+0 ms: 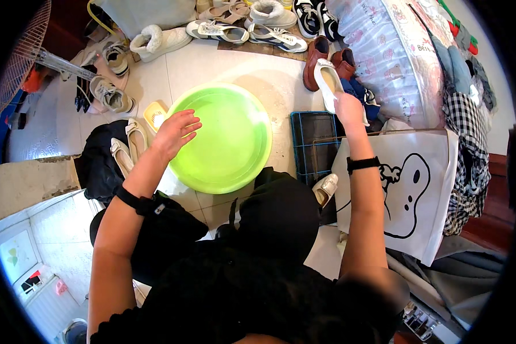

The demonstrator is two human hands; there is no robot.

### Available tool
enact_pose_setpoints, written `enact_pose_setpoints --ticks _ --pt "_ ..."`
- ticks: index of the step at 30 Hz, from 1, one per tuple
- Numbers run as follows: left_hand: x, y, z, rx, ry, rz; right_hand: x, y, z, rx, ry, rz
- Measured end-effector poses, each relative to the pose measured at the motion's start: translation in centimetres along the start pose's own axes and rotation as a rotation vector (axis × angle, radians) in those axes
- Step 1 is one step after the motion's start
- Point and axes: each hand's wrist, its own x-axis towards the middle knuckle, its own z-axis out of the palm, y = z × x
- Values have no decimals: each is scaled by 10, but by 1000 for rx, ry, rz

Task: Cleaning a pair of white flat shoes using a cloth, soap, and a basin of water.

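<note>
My right hand (350, 110) grips a white flat shoe (327, 79) near its heel, with the toe pointing away from me. This shoe is held up before a pair of brown leather shoes (314, 64). My left hand (175, 134) is empty, its fingers apart, over the left rim of a green plastic basin (221, 180). Water appears to be in the basin. Left of that hand a pair of cream flat shoes (129, 144) leans on black cloth (101, 146). A yellow soap dish or brush (155, 115) touches the basin's left edge.
A blue wire rack (299, 144) stands right of the basin, with another white shoe (326, 189) near its front end. Beside it is a white bag with a cartoon drawing (413, 193). Several shoes (217, 32) line the back. A fan (21, 51) and sneakers (112, 94) are at left.
</note>
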Motion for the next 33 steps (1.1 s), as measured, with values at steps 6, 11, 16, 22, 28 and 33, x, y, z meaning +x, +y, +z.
enact_pose_setpoints --ticks 6,11,16,22,28,33 --pt "-1 3 5 29 -24 -16 0 35 72 -178 -287 132" --pt "2 -4 0 19 16 -33 -4 36 75 -188 -265 225" --pt "3 -19 -5 146 58 -2 -2 26 69 -115 -351 142" --pt "23 -48 -2 1243 -15 445 -4 4 29 377 -124 51" --pt "17 8 -5 1478 -83 544 5 -95 -61 576 -282 -410" --pt "-11 98 -127 1843 91 666 22 -113 -76 401 -475 -607"
